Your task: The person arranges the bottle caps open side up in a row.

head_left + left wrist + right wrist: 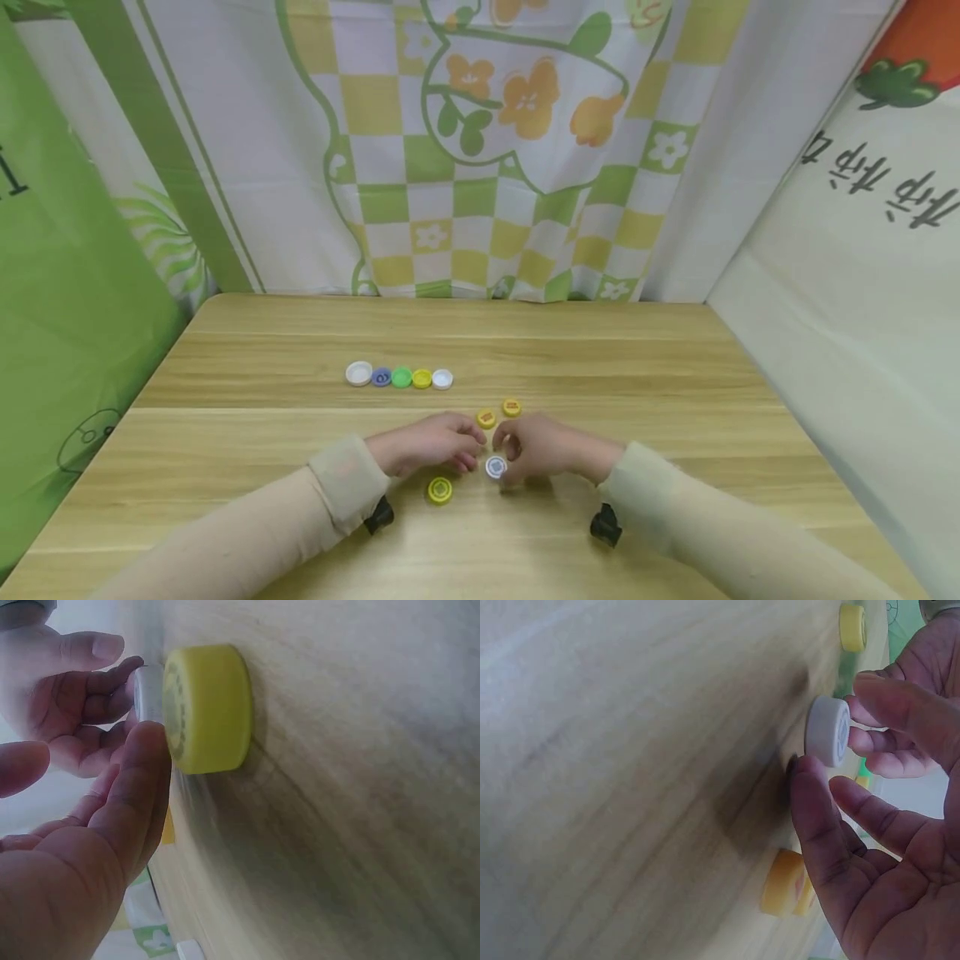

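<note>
In the head view a white bottle cap (495,467) with a dark printed mark lies at the fingers of my right hand (542,447). The right wrist view has the index fingertip right at the rim of this white bottle cap (827,731); the thumb tip stands apart from it. My left hand (433,443) is to the left, its fingers loosely bent and holding nothing. Nearer to me, below that hand, is a yellow-green bottle cap (439,491), large in front of the left fingers in the left wrist view. Two orange-yellow caps, the left one (486,418) and the right one (512,407), lie beyond the fingertips.
Farther back on the wooden table (600,358), several caps form a row, hollow side up: a large white cap (359,373), then a blue cap (382,377), a green cap (402,377), a yellow cap (422,379) and a small white cap (442,379). Printed cloths surround the table.
</note>
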The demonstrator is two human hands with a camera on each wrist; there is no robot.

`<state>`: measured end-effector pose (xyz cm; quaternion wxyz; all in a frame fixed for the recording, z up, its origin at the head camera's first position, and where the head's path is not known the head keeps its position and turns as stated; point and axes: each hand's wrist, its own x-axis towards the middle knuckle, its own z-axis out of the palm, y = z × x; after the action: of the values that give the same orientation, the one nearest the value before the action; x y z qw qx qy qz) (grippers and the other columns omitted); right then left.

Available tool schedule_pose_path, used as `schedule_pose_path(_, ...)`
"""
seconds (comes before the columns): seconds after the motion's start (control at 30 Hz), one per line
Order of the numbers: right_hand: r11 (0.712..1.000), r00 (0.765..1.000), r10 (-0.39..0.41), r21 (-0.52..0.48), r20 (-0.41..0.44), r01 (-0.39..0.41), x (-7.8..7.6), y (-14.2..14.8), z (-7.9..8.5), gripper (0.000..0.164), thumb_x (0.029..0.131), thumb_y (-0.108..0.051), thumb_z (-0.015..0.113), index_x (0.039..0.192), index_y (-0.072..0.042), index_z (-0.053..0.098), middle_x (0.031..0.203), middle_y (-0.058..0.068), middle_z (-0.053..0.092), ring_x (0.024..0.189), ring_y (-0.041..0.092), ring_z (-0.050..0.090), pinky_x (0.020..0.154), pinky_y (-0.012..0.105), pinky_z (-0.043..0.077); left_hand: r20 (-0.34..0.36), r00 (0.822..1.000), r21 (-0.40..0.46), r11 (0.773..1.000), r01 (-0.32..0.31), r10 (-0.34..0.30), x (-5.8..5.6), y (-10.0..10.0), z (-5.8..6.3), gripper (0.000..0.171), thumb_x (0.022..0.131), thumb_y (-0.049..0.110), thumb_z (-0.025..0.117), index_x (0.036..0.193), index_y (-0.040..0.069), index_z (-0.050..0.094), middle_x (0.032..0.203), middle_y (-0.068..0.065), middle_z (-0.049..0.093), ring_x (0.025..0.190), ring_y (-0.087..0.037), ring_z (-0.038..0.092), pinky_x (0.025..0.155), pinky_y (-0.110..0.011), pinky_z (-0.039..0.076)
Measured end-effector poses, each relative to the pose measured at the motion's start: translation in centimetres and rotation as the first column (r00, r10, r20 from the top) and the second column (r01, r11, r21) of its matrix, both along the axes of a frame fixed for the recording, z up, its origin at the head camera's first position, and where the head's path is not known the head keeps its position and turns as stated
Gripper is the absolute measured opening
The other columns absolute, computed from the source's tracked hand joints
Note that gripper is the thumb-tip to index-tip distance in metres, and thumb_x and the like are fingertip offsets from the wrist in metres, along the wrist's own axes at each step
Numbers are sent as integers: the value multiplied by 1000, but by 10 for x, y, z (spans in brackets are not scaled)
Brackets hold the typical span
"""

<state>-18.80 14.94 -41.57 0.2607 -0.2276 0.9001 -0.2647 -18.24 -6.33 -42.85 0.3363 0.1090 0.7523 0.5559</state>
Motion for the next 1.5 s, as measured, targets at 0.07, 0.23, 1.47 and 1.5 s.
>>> schedule_pose_path(0.07, 1000, 1000, 2, -9, 8, -2, 1, 1, -2, 38, 75, -13, 90, 106, -8, 68, 81, -2, 61, 71, 14, 56, 64, 29, 48, 11, 1000, 1, 1000, -5, 5, 1, 0, -1, 29, 98, 0, 57, 124, -12, 59, 102, -17, 69, 91, -24, 69, 84, -35, 60)
schedule_pose_path(0.23, 1000, 999, -16, -1, 29, 16, 3, 2, -3, 35, 77, -12, 88, 105, -10, 67, 84, -1, 61, 75, 15, 55, 67, 29, 47, 27, 1000, 10, 1000, 9, -9, 3, 1, -1, 29, 97, -1, 58, 123, -13, 59, 103, -17, 68, 91, -23, 68, 85, -34, 60)
schedule_pose_path(1.47, 973, 997, -62, -219, 34, 68, -17, -9, -10, 18, 92, -13, 77, 103, -2, 68, 87, 0, 67, 72, 12, 64, 64, 26, 56, 12, 993, 168, 979, -114, 113, -16, -12, -7, 31, 100, 1, 52, 124, -18, 56, 103, -14, 66, 88, -17, 63, 88, -33, 59)
schedule_pose_path(1.5, 971, 997, -72, -228, 32, 77, -18, -9, -9, 18, 92, -14, 76, 104, -2, 69, 88, 0, 67, 74, 12, 64, 66, 26, 57, 11, 992, 174, 977, -126, 126, -17, -12, -8, 30, 99, 1, 53, 123, -18, 57, 103, -14, 66, 88, -17, 63, 88, -33, 59)
